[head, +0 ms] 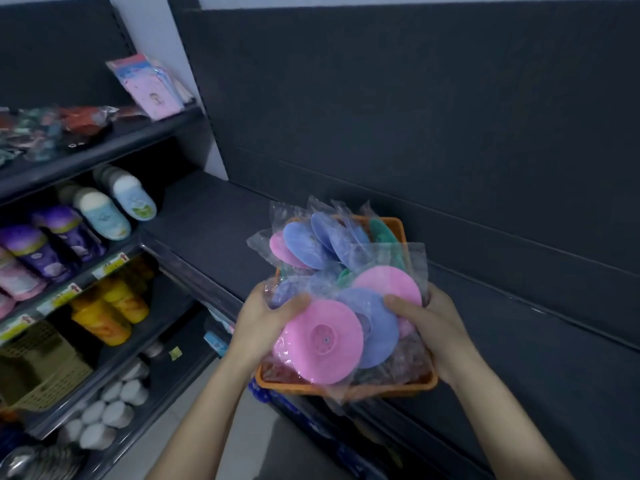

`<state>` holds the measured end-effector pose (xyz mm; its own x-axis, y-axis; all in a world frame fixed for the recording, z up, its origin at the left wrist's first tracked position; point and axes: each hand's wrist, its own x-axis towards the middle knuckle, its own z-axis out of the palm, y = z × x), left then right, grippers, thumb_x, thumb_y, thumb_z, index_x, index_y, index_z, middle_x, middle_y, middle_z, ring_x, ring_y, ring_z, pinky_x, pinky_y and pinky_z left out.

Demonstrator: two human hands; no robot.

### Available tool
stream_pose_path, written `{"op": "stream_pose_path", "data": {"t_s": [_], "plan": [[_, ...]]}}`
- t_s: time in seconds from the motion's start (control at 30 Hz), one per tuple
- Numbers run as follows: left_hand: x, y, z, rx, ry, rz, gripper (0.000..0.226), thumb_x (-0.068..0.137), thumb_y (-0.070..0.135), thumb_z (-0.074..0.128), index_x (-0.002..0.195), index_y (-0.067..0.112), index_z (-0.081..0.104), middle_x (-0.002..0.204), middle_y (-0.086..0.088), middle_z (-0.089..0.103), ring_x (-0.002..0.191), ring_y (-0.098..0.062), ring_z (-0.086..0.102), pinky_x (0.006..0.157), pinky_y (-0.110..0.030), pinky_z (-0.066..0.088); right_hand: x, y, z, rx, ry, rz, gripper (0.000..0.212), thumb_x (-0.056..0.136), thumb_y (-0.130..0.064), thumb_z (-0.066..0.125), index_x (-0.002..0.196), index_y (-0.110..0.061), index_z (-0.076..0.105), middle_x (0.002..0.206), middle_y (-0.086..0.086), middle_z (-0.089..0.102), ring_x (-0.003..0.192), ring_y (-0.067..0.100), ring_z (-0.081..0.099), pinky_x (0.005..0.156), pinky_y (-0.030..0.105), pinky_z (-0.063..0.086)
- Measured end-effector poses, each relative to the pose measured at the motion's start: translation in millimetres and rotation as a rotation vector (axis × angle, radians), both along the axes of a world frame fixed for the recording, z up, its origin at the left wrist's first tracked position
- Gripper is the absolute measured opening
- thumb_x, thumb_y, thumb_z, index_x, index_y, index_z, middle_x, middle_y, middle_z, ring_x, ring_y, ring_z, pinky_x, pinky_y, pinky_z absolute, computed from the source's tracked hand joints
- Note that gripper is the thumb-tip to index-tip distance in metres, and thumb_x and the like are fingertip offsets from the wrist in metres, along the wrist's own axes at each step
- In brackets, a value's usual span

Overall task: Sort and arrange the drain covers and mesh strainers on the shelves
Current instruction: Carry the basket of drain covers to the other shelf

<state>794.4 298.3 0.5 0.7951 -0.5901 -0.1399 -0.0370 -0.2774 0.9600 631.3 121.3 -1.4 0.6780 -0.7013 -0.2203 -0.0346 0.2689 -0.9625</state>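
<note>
Crowding shelves point(145, 133) left of the orange basket point(294, 386) stand bottles point(100, 318).

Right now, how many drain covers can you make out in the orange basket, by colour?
Pink drain covers: 3
Blue drain covers: 4
Green drain covers: 2
Total: 9 visible in the orange basket; the wrapping may hide more.

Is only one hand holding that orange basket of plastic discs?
No: the left hand and the right hand both grip the basket, one on each side.
</note>
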Motion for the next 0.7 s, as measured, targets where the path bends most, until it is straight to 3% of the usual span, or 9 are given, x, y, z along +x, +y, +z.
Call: {"op": "stream_pose_path", "data": {"t_s": [0.07, 0.13, 0.3, 0.43, 0.6, 0.7], "plan": [[25, -3, -3, -0.001, -0.041, -0.067, 0.032, 0.068, 0.048, 0.076, 0.093, 0.03, 0.067, 0.09, 0.004, 0.074, 0.081, -0.015, 0.071, 0.076, -0.038, 0.056, 16, 3, -2, 0.015, -0.01, -0.026, 0.038, 0.074, -0.005, 0.075, 0.11, -0.009, 0.062, 0.097, 0.011, 0.073, 0.085, 0.028, 0.071, 0.072, 0.042, 0.058], [52, -7, -3, 0.003, -0.111, -0.13, 0.027, 0.07, 0.048, 0.073, 0.088, 0.028, 0.068, 0.084, 0.007, 0.073, 0.076, -0.01, 0.07, 0.069, -0.028, 0.052, 34, 9, -3, -0.002, -0.01, -0.06, 0.045, 0.07, -0.01, 0.078, 0.112, -0.009, 0.061, 0.099, 0.014, 0.072, 0.087, 0.031, 0.071, 0.077, 0.048, 0.057], [122, -13, -10, -0.002, -0.103, -0.229, 0.056, 0.059, 0.055, 0.073, 0.102, 0.018, 0.065, 0.096, 0.002, 0.071, 0.088, -0.013, 0.068, 0.074, -0.031, 0.054, 77, 38, -4, -0.028, -0.015, -0.216, 0.052, 0.06, -0.024, 0.079, 0.108, -0.014, 0.061, 0.096, 0.011, 0.073, 0.085, 0.031, 0.071, 0.078, 0.051, 0.057], [158, -16, -14, -0.018, -0.062, -0.304, 0.047, 0.064, 0.047, 0.075, 0.101, 0.019, 0.065, 0.096, 0.002, 0.072, 0.087, -0.014, 0.068, 0.074, -0.032, 0.054, 101, 57, -1, -0.031, 0.013, -0.333, 0.048, 0.059, -0.027, 0.08, 0.103, -0.016, 0.063, 0.093, 0.012, 0.073, 0.084, 0.039, 0.069, 0.075, 0.065, 0.052], [177, -22, -14, -0.002, -0.034, -0.42, 0.037, 0.064, 0.048, 0.07, 0.09, 0.023, 0.065, 0.085, 0.005, 0.07, 0.076, -0.011, 0.067, 0.065, -0.028, 0.052, 114, 73, 3, -0.05, 0.057, -0.432, 0.047, 0.059, -0.028, 0.079, 0.102, -0.017, 0.062, 0.092, 0.009, 0.073, 0.079, 0.033, 0.071, 0.073, 0.064, 0.053], [178, -29, -12, 0.001, -0.004, -0.454, 0.043, 0.063, 0.049, 0.07, 0.097, 0.023, 0.065, 0.092, 0.002, 0.071, 0.085, -0.016, 0.069, 0.078, -0.04, 0.057, 115, 73, 3, -0.053, 0.071, -0.464, 0.053, 0.059, -0.027, 0.079, 0.107, -0.013, 0.061, 0.094, 0.012, 0.073, 0.08, 0.033, 0.071, 0.074, 0.064, 0.053]]}}
